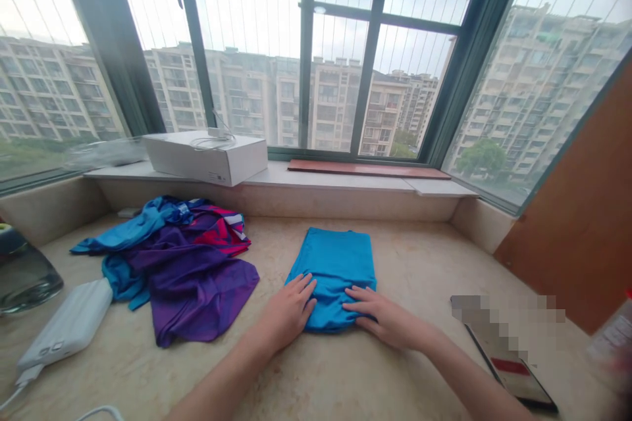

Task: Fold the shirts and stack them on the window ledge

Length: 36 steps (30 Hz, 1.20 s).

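A blue cloth (340,256), folded into a rough rectangle, lies on the stone-patterned surface (415,263) in the middle. My left hand (292,308) rests on its lower left edge, fingers apart and stretched forward. On the lower right edge lies my right hand (378,316), its fingers spread over the fabric. Wrinkles run across the cloth between both hands. To the left is a loose pile of garments: a purple one (197,289), a blue one (133,227) and some red and white fabric (222,230).
A white power bank (72,322) with a cable and a clear container (24,270) are at the left. A phone (508,362) lies at the right. On the window ledge (340,182) sit a white box (202,154) and a reddish board (368,170).
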{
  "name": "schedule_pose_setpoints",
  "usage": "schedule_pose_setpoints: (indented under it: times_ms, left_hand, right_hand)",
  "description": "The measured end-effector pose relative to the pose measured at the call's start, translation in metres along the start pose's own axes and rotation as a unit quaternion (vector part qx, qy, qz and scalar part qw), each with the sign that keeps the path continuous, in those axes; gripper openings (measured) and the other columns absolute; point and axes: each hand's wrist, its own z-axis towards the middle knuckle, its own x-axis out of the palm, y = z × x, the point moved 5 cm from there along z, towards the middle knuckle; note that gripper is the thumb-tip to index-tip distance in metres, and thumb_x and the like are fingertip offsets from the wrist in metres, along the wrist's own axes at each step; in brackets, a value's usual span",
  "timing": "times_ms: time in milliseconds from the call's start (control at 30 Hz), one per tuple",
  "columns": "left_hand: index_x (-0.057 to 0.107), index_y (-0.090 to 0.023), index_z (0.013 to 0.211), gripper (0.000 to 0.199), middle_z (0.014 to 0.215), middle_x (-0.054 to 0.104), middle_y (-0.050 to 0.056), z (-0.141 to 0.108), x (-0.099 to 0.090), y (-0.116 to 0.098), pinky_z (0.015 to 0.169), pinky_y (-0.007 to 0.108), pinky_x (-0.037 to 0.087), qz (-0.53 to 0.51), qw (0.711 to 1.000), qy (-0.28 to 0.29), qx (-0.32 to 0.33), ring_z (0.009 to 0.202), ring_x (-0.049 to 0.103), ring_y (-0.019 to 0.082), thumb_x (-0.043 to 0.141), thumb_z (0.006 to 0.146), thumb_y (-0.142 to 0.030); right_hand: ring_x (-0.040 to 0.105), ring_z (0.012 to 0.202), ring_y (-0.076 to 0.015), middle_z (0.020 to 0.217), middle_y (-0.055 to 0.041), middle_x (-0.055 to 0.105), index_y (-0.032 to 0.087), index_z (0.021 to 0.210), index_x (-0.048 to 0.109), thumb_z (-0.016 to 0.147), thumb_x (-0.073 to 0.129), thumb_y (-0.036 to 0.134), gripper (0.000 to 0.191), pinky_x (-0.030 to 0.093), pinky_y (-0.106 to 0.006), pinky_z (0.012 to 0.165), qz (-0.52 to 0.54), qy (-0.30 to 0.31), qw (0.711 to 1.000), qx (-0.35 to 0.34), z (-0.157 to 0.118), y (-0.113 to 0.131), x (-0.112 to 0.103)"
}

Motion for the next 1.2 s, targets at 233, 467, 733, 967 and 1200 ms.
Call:
schedule_pose_setpoints:
  times_ms: [233,467,733,967,1200]
  left_hand:
    - [0.054,-0.025,0.146,0.063,0.150,0.053,0.013,-0.002,-0.009,-0.004,0.114,0.055,0.041,0.019,1.000,0.017,0.001,0.140,0.047,0.037,0.066,0.086,-0.042]
    - [0.068,-0.028,0.116,0.053,0.116,0.075,0.005,0.003,-0.015,-0.001,0.092,0.038,0.055,0.014,1.000,-0.005,-0.028,0.107,0.070,0.026,0.050,0.075,0.000]
    - [0.070,-0.025,0.105,0.022,0.098,0.077,0.005,-0.009,-0.052,-0.007,0.084,0.032,0.056,-0.181,0.950,-0.256,-0.015,0.091,0.073,0.023,0.056,0.093,-0.038]
    - [0.046,-0.017,0.144,0.066,0.123,0.071,0.013,0.009,-0.009,0.025,0.086,0.035,0.056,-0.294,0.938,-0.091,-0.157,0.112,0.069,0.028,0.061,0.087,-0.046]
    - [0.058,-0.026,0.135,0.051,0.131,0.068,0.006,0.004,-0.005,0.012,0.099,0.037,0.051,-0.262,0.959,-0.076,-0.080,0.118,0.064,0.024,0.058,0.084,-0.024]
  right_hand:
    - [0.066,0.086,-0.0249,0.098,-0.0064,0.074,0.022,0.103,0.069,0.102,0.040,0.040,0.033,0.051,-0.038,0.083,0.065,-0.202,0.977,0.024,0.055,-0.023,-0.010]
    - [0.056,0.078,-0.0210,0.082,-0.0022,0.064,0.021,0.089,0.063,0.099,0.041,0.057,0.044,0.044,-0.032,0.073,0.174,-0.223,0.959,0.004,0.029,-0.031,-0.012]
    - [0.060,0.076,-0.0193,0.086,-0.0036,0.068,0.018,0.100,0.069,0.091,0.056,0.065,0.050,0.047,-0.030,0.070,0.390,-0.171,0.904,0.028,0.008,-0.023,-0.035]
    - [0.068,0.097,-0.0250,0.100,-0.0074,0.074,0.019,0.129,0.063,0.085,0.062,0.065,0.064,0.052,-0.036,0.083,0.298,-0.188,0.924,0.151,0.008,-0.062,-0.028]
    - [0.068,0.097,-0.0272,0.103,-0.0064,0.076,0.020,0.103,0.075,0.090,0.057,0.045,0.033,0.050,-0.037,0.085,0.114,-0.196,0.969,0.098,0.007,-0.059,-0.037]
